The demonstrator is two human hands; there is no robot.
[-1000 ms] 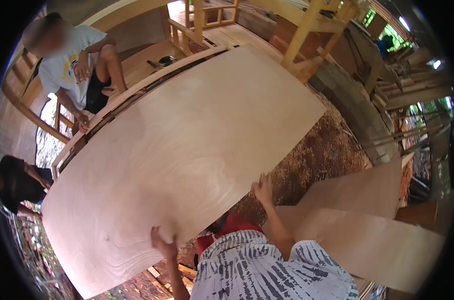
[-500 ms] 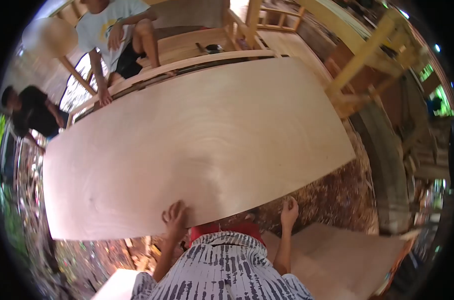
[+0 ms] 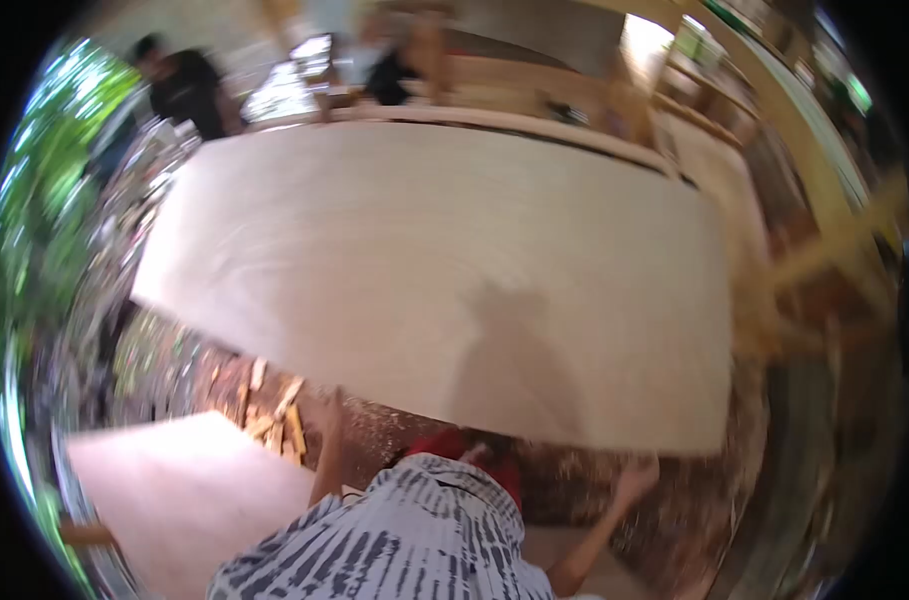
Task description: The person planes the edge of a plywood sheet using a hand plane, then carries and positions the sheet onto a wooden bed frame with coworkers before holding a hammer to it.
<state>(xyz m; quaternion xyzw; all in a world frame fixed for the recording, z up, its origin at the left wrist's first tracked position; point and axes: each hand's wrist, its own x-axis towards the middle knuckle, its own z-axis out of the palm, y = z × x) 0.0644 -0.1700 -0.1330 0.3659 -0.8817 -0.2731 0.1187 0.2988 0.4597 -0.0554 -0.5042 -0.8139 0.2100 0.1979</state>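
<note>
A large pale plywood sheet (image 3: pixel 424 260) lies in front of me, its far edge along a wooden frame (image 3: pixel 494 118). My left hand (image 3: pixel 335 400) is at the sheet's near edge, left of my body; its fingers are smeared by motion. Near the right end of that same edge is my right hand (image 3: pixel 636 475), just below the sheet, also blurred. Whether either hand grips the edge cannot be made out. A shadow falls on the sheet's near part.
A person in dark clothes (image 3: pixel 189 90) stands at the far left. Another person, blurred, is behind the frame. A second plywood piece (image 3: pixel 194 490) lies at lower left, near wood scraps (image 3: pixel 279 415). Timber posts (image 3: pixel 804 130) stand at right.
The view has turned left, so the sheet looks rotated. My left hand has moved from the sheet's surface to its near edge; my right hand appears farther right along that edge.
</note>
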